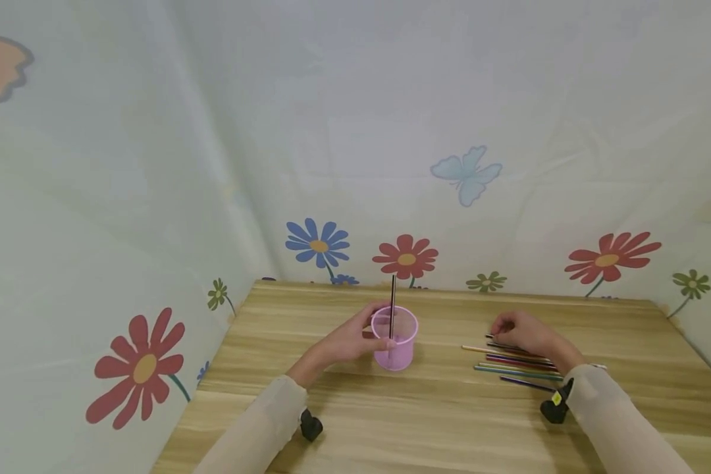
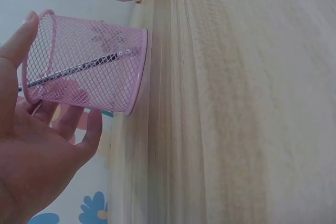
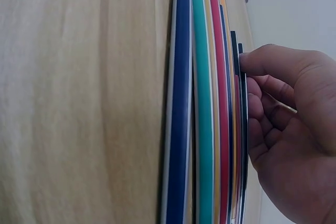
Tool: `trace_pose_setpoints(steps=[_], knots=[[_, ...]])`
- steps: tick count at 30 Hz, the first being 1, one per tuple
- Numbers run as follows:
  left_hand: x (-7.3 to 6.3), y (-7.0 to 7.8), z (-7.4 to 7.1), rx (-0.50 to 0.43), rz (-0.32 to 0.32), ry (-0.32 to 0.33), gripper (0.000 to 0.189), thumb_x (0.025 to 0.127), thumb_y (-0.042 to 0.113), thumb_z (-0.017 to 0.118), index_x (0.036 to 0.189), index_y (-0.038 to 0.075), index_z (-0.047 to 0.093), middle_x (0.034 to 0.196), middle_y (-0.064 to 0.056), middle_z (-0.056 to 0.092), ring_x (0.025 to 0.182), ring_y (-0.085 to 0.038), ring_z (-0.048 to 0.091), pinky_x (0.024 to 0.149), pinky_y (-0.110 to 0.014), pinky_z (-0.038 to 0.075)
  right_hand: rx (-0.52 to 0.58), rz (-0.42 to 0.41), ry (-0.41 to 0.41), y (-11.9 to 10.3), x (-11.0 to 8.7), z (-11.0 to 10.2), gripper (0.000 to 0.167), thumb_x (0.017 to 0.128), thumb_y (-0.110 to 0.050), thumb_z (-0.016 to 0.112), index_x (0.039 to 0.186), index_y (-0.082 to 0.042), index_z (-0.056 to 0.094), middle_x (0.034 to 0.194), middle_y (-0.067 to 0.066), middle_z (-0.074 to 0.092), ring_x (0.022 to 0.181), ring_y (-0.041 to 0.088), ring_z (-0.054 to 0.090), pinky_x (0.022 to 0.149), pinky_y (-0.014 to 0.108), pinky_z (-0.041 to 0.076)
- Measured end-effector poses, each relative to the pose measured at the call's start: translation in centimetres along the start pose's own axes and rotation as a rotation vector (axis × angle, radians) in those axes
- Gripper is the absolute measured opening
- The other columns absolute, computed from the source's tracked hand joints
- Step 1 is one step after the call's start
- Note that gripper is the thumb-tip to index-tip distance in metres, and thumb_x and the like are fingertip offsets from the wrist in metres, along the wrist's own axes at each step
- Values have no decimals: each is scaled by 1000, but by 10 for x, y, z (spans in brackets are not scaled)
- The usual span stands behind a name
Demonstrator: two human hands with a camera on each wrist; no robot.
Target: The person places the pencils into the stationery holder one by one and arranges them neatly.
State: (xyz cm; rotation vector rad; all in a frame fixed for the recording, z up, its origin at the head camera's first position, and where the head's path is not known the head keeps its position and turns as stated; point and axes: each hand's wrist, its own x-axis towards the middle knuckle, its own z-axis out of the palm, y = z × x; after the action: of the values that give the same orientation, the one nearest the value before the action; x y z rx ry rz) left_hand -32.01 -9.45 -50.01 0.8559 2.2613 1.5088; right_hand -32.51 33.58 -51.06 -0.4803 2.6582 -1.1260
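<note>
A pink mesh pencil cup [image 1: 401, 355] stands upright on the wooden table, with one black-and-silver pencil [image 1: 393, 296] leaning inside it. My left hand [image 1: 351, 339] holds the cup near its rim, thumb on the near side and fingers round the back. To the right lies a row of colored pencils [image 1: 518, 370], side by side. At the far side of that row, my right hand [image 1: 527, 332] pinches a black pencil [image 3: 242, 93] between thumb and fingers. In the right wrist view, a blue pencil [image 3: 179, 103] and a green pencil [image 3: 202, 103] lie on the near side.
The wooden table [image 1: 355, 421] ends at the back against a pale wall cloth [image 1: 355, 131] printed with flowers and a butterfly. Black wrist devices [image 1: 311, 425] sit at both sleeve cuffs.
</note>
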Motion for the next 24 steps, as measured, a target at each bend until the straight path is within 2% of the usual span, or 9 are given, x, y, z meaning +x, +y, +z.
trace_pose_setpoints(steps=[11, 16, 24], knots=[[0, -1, -1, 8, -17, 11, 78, 95, 32, 82, 159, 24, 38, 157, 1, 48, 146, -24, 48, 115, -44, 47, 0, -14, 14, -5, 0, 1, 9, 95, -6, 74, 101, -1, 70, 92, 4, 65, 84, 20, 56, 71, 27, 49], [-1, 0, -2, -6, -6, 16, 79, 95, 31, 83, 160, 22, 37, 157, 0, 48, 145, -25, 48, 115, -45, 48, 13, -21, 27, -8, -1, 4, 10, 96, -2, 71, 103, 5, 68, 94, 8, 65, 85, 21, 55, 71, 26, 47], [-1, 3, -1, -12, 8, -1, 77, 96, 26, 82, 159, 21, 37, 156, -1, 48, 145, -24, 48, 115, -46, 47, 61, -26, 22, 1, -2, 2, 13, 96, -6, 73, 104, 3, 68, 96, 7, 66, 86, 18, 58, 74, 26, 50]])
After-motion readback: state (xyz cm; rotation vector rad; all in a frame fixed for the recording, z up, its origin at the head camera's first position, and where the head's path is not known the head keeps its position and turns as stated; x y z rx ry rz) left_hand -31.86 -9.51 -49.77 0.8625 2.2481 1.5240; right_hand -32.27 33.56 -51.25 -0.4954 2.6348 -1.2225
